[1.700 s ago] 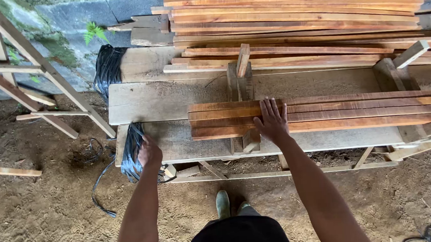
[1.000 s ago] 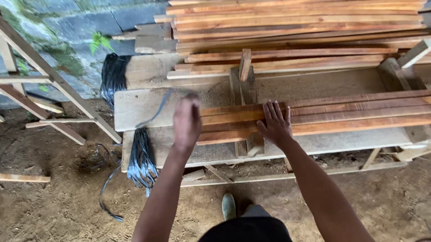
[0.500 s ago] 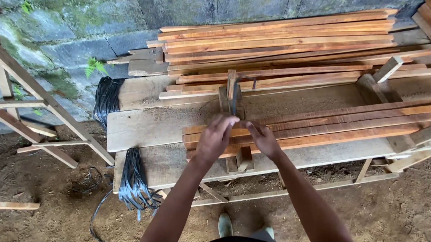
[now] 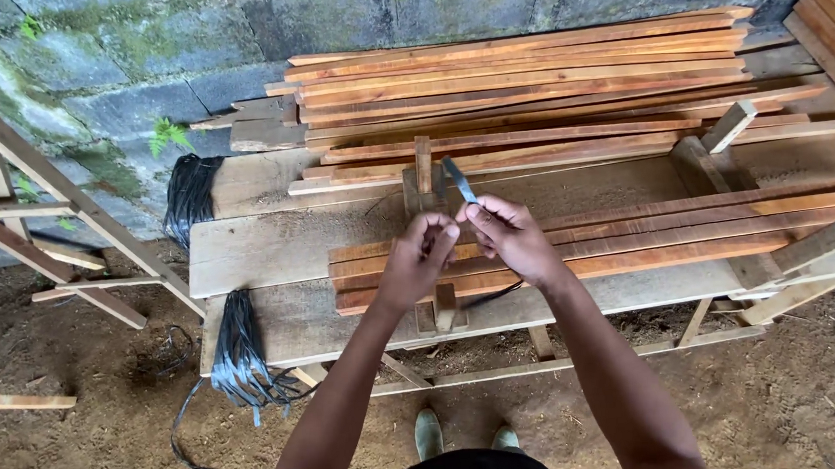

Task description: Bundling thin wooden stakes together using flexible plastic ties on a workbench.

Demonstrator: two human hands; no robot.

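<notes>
Both hands are meeting over the near bundle of slats, and each is pinching the same thin dark strap: the left hand (image 4: 417,263) is closing thumb and fingers on the lower part, while the right hand (image 4: 512,238) is gripping it just beside, fingers curled tight. The plastic strap (image 4: 458,179) is sticking up and away from the fingertips, and another stretch of it is trailing out below the right wrist, so it appears to be running under the slats, probably to go around them. Directly beneath the hands, the bundle of reddish slats (image 4: 630,236) is lying lengthwise on the wooden counter (image 4: 264,253), resting between short upright pegs of a simple wooden jig (image 4: 425,171) that seems to be keeping the pieces squared together. To the left, a hank of spare black straps (image 4: 241,356) is hanging over the counter's front edge, within easy reach, its loose ends dangling toward the dirt floor (image 4: 83,448). Another dark hank (image 4: 188,195) is draping at the counter's far left corner. Farther back, a larger stack of loose slats (image 4: 524,73) is lying piled against the mossy block wall (image 4: 346,12), and a leaning timber frame (image 4: 38,190) is standing at the left.
</notes>
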